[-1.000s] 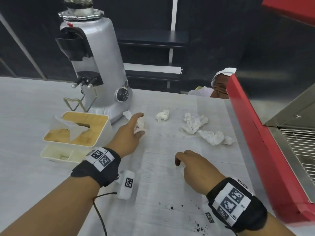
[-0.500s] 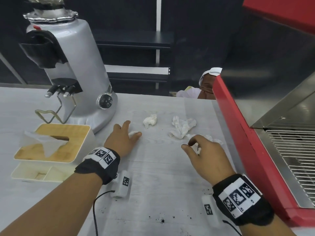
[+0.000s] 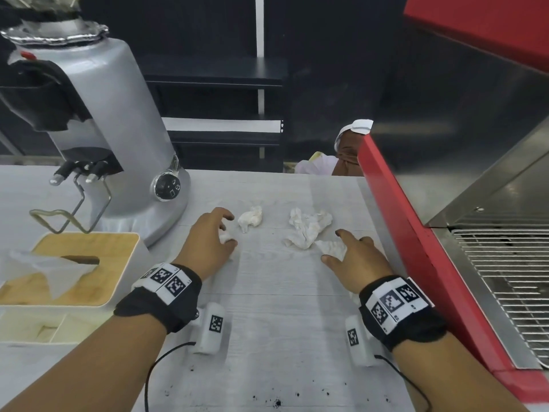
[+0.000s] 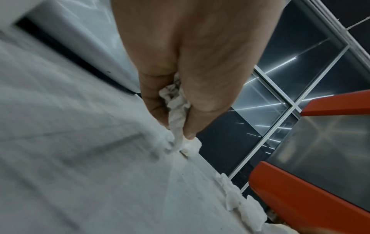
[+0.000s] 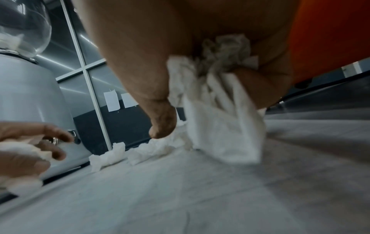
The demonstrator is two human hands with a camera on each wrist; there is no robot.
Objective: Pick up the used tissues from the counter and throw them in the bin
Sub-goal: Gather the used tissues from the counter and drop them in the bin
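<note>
Four crumpled tissues occupy the middle of the pale counter (image 3: 267,307). The leftmost tissue (image 4: 177,107) is pinched between the thumb and curled fingers of the left hand (image 3: 208,245), its lower end hanging down to the counter top. A small wad (image 3: 251,217) lies loose just beside that hand. A larger, flatter tissue (image 3: 307,228) lies loose to its right (one corner lies close to the rightmost tissue; contact cannot be told). The rightmost tissue (image 5: 218,101) is gathered in the grip of the right hand (image 3: 356,260), bunched against the palm with a flap hanging down. Behind the left hand stands a silver coffee grinder (image 3: 113,132); a wooden-lidded tissue box (image 3: 74,272) sits at the left. A red machine (image 3: 416,233) borders the counter on the right. Dark grounds (image 3: 276,401) speckle the near edge.
</note>
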